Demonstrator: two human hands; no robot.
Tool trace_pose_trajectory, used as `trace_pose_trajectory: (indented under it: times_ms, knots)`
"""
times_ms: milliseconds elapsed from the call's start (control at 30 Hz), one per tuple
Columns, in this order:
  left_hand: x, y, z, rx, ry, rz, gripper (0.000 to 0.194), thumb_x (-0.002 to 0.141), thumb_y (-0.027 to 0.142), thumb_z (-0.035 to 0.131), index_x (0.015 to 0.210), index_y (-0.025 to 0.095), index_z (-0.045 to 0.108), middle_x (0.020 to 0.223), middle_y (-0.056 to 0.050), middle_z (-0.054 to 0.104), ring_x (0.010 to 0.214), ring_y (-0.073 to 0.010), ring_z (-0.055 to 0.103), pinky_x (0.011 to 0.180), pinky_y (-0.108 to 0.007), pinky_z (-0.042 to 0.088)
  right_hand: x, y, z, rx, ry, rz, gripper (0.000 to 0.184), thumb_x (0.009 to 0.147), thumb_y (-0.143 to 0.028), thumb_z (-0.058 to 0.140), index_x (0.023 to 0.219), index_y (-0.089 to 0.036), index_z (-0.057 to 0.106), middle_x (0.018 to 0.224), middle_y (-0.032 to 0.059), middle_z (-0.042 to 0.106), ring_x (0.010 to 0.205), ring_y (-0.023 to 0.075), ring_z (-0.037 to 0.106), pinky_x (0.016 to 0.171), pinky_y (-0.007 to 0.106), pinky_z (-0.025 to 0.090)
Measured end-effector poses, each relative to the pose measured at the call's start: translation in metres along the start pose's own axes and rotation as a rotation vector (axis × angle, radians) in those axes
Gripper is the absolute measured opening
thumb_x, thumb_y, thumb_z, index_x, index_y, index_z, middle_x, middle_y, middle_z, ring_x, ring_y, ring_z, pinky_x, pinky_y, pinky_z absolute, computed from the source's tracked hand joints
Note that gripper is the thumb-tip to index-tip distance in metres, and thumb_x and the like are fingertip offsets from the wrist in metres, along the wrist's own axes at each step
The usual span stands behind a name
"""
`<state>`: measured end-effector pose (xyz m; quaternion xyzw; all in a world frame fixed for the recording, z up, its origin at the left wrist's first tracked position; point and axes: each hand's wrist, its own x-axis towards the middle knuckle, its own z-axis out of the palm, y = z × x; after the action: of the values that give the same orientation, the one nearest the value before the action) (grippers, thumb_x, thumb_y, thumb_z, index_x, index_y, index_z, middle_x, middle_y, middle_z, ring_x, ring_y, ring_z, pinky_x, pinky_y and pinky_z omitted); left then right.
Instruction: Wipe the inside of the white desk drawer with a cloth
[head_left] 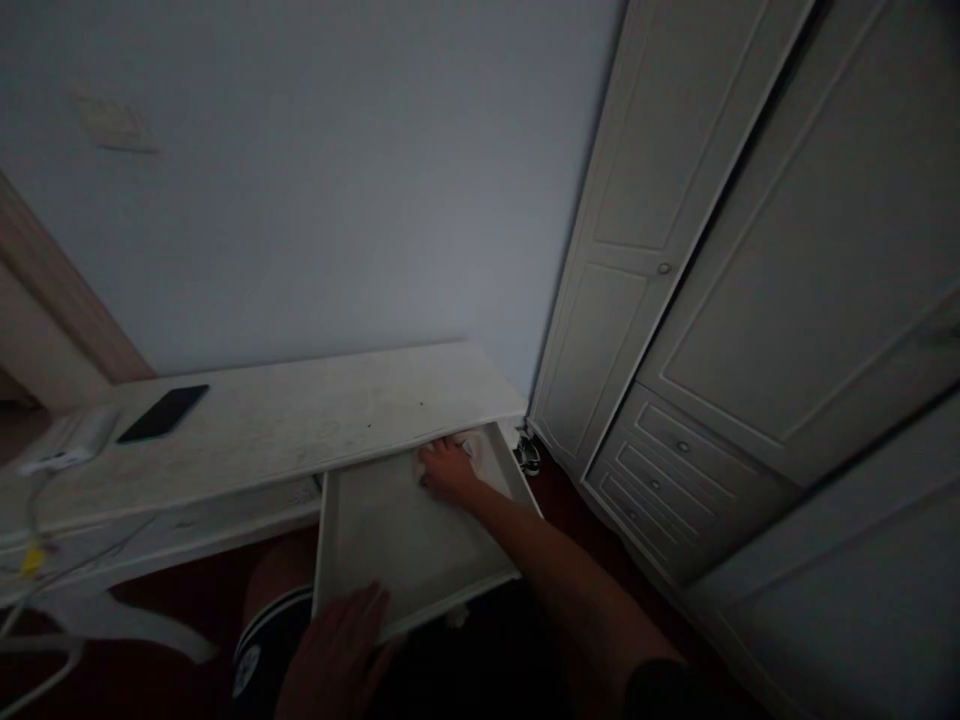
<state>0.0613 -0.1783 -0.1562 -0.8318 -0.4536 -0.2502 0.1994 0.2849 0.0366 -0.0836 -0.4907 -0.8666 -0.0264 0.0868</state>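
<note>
A white drawer (pixel 397 545) is pulled out from under a white desk (pixel 315 410). My right hand (pixel 448 468) reaches to the back of it, fingers closed over a pale, crumpled cloth (pixel 472 445) pressed against the drawer's bottom; much of the cloth is hidden under the hand. At the drawer's front left corner is my left hand (pixel 341 630), its fingers over the rim and the thumb lower on the outer side, gripping the edge. The drawer's bottom around the cloth is bare.
A dark phone (pixel 165 413) and a white power strip (pixel 71 440) lie on the desk's left part. White cables with a yellow tag (pixel 32 560) hang at the left. A white wardrobe (pixel 675 350) stands close on the right. Dark shoes (pixel 528 455) sit beside the desk.
</note>
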Motion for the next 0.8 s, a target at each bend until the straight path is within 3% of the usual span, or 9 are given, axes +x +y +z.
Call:
trace_pose_trajectory:
  times_ms: [133,267,333,400,467,533,667,733,800]
  knots:
    - [-0.024,-0.025,-0.008,0.042,0.062,0.055,0.04,0.101,0.033,0.047,0.136,0.027,0.064,0.134,-0.002,0.072,0.121,-0.0192,0.066,0.105,-0.035,0.049,0.016,-0.07,0.018,0.092,-0.011,-0.105,0.047,0.092,-0.046,0.065,0.133,-0.026,0.057,0.135,0.0127,0.058,0.122,0.0294,0.056,0.094,0.043,0.053]
    - [-0.025,-0.023,-0.004,0.042,0.041,0.037,0.046,0.099,0.03,0.048,0.143,0.026,0.058,0.138,-0.001,0.069,0.127,-0.0196,0.062,0.118,-0.038,0.037,0.025,-0.118,0.03,0.259,-0.001,-0.239,0.051,0.088,-0.043,0.067,0.135,-0.023,0.056,0.132,0.0131,0.061,0.118,0.0291,0.06,0.096,0.043,0.052]
    - [-0.022,-0.02,-0.004,0.038,0.027,-0.008,0.051,0.099,0.027,0.047,0.15,0.024,0.051,0.143,-0.002,0.066,0.131,-0.0202,0.059,0.119,-0.039,0.035,0.018,-0.12,0.031,0.318,-0.056,-0.28,0.051,0.086,-0.04,0.069,0.132,-0.021,0.06,0.127,0.0129,0.065,0.114,0.0288,0.063,0.095,0.041,0.052]
    - [-0.019,-0.017,-0.006,0.031,-0.009,-0.041,0.056,0.099,0.027,0.048,0.154,0.026,0.044,0.149,-0.003,0.061,0.136,-0.021,0.055,0.12,-0.039,0.034,0.003,-0.112,0.031,0.359,-0.216,-0.425,0.046,0.084,-0.037,0.072,0.126,-0.022,0.065,0.118,0.0098,0.07,0.107,0.0269,0.067,0.091,0.036,0.052]
    - [-0.018,-0.016,-0.01,0.013,-0.048,-0.056,0.062,0.097,0.034,0.055,0.157,0.029,0.04,0.153,-0.003,0.057,0.14,-0.0228,0.052,0.121,-0.04,0.033,-0.015,-0.1,0.032,0.403,-0.383,-0.58,0.045,0.081,-0.034,0.075,0.123,-0.021,0.068,0.112,0.0073,0.073,0.103,0.0257,0.069,0.087,0.033,0.051]
    - [-0.019,-0.014,-0.013,-0.034,-0.063,-0.103,0.071,0.095,0.041,0.061,0.16,0.029,0.034,0.156,-0.004,0.054,0.142,-0.0251,0.049,0.121,-0.041,0.034,-0.03,-0.092,0.033,0.481,-0.472,-0.626,0.049,0.077,-0.031,0.078,0.124,-0.02,0.068,0.112,0.006,0.074,0.101,0.0251,0.069,0.086,0.031,0.051]
    - [-0.026,-0.009,-0.007,-0.214,-0.035,-0.311,0.084,0.094,0.047,0.062,0.164,0.027,0.02,0.16,-0.01,0.048,0.141,-0.0294,0.051,0.114,-0.045,0.046,-0.039,-0.092,0.029,0.802,-0.489,-0.452,0.045,0.079,-0.025,0.078,0.122,-0.019,0.068,0.111,0.0019,0.073,0.103,0.0208,0.068,0.089,0.027,0.049]
    - [-0.03,-0.006,-0.001,-0.289,0.006,-0.423,0.089,0.092,0.05,0.062,0.165,0.029,0.014,0.161,-0.012,0.043,0.141,-0.0335,0.05,0.111,-0.051,0.048,-0.039,-0.098,0.021,0.945,-0.413,-0.315,0.043,0.082,-0.027,0.077,0.122,-0.018,0.067,0.11,0.001,0.071,0.1,0.0186,0.067,0.087,0.025,0.05]
    - [-0.031,-0.004,0.003,-0.348,0.068,-0.529,0.094,0.09,0.053,0.063,0.165,0.03,0.011,0.164,-0.015,0.038,0.144,-0.0389,0.046,0.112,-0.06,0.046,-0.043,-0.106,0.01,0.958,-0.31,-0.278,0.046,0.082,-0.033,0.08,0.124,-0.02,0.065,0.111,0.0012,0.068,0.101,0.0191,0.064,0.088,0.027,0.05]
